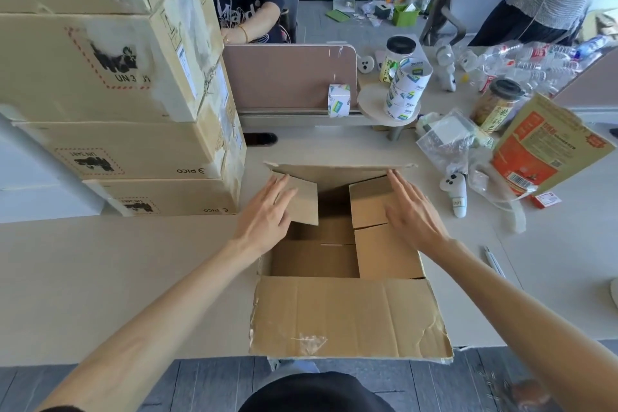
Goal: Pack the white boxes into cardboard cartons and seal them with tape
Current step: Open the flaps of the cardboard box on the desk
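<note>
Near flap [347, 314] of the carton [314, 261] lies open; left hand [267, 211] flat on left flap [302, 202], right hand [411, 211] flat on right flap [368, 201], fingers straight, seemingly pushing both inward.

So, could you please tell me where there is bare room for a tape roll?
Free: pale desktop left of the open brown cardboard carton, in front of the stacked tan cartons. Crowded: far right, among clear plastic bags, jars and bottles.
</note>
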Demonstrator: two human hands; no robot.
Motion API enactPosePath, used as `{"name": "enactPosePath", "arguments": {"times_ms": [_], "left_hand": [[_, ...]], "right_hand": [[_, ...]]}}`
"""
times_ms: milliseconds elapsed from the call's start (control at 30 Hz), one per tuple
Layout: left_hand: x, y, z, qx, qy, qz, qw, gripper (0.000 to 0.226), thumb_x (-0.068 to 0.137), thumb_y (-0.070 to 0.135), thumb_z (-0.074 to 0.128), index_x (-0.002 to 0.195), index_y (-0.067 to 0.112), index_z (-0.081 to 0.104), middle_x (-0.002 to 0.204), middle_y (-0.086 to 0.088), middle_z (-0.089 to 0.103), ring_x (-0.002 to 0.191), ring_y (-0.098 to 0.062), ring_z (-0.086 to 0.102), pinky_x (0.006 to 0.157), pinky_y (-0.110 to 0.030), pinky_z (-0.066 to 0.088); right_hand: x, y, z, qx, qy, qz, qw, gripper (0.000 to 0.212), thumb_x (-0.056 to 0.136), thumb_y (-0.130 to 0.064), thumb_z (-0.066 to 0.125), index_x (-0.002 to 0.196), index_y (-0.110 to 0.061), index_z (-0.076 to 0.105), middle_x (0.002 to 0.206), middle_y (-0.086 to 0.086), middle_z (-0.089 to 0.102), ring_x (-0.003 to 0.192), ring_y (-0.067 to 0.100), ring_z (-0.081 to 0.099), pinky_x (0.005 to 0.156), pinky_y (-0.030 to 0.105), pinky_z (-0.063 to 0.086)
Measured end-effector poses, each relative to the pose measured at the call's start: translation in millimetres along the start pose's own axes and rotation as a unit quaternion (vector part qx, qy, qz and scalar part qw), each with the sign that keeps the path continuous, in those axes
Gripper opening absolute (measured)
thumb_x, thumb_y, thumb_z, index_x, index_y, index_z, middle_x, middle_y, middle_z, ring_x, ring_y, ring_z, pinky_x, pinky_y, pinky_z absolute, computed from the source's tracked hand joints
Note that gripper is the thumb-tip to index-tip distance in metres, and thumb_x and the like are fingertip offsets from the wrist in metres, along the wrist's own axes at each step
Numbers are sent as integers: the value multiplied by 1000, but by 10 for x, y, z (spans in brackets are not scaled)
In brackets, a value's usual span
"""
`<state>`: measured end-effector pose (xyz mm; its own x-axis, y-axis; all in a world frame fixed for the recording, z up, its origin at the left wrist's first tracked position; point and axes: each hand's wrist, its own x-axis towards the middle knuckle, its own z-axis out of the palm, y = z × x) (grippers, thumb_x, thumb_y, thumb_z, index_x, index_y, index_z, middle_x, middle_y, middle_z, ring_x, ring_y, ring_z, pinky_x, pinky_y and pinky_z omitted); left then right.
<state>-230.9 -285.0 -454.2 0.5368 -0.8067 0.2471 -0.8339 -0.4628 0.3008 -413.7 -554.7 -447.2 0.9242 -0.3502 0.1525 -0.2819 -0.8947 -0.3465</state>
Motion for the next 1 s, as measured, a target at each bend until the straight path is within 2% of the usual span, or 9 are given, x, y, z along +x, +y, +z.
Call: {"name": "enactPosePath", "arguments": {"times_ms": [100,333,533,633,733,800,900,1000], "left_hand": [[127,-100,25,21,-31,-4,999,52,89,4,54,140,7,47,155,-14,32,144,-30,29,113,-46,35],[444,-319,42,67,-102,-38,992,61,93,11,51,150,6,30,162,-13,13,149,-28,14,117,-47,26],[605,-332,103,69,-143,-53,986,65,98,20,44,155,10,13,163,-9,3,150,-23,6,120,-41,20],[633,-319,136,79,-164,-64,981,71,97,27,46,155,11,7,163,-9,-1,151,-25,2,121,-45,17],[593,-246,184,95,-199,-69,973,92,90,53,53,155,14,1,162,-11,-13,150,-27,-11,121,-47,5],[536,-187,227,122,-207,-43,970,105,82,65,57,156,18,0,161,-12,-19,149,-28,-16,120,-49,0],[494,-177,231,137,-190,-22,972,113,73,66,67,156,17,8,161,-12,-15,149,-28,-12,118,-52,2],[475,-204,165,143,-205,-23,968,111,73,62,69,155,18,11,163,-7,-10,150,-23,-9,119,-54,9]], "right_hand": [[151,-27,13,0,0,8,1000,75,89,-9,60,155,-9,24,159,15,29,142,35,33,108,49,39],[470,1,177,-31,-25,55,998,73,87,-13,60,153,-10,28,161,15,21,146,34,25,117,52,28],[588,35,268,-67,-78,90,991,70,94,-23,53,156,-14,20,164,8,14,151,27,11,119,46,18],[640,55,286,-104,-109,94,984,73,95,-33,51,157,-18,14,164,6,13,151,27,8,120,48,18],[684,-1,287,-134,-149,115,973,86,93,-48,52,157,-17,3,164,6,5,151,27,0,120,52,16],[676,-90,331,-163,-165,127,964,101,87,-61,53,156,-14,-4,164,10,-3,151,30,-6,118,59,13],[620,-296,411,-174,-155,151,961,116,80,-74,53,155,-14,-11,162,19,-8,150,39,-7,114,67,6],[563,-491,500,-183,-166,144,958,121,78,-74,56,154,-14,-16,159,25,-17,148,45,-13,112,70,1]]}}
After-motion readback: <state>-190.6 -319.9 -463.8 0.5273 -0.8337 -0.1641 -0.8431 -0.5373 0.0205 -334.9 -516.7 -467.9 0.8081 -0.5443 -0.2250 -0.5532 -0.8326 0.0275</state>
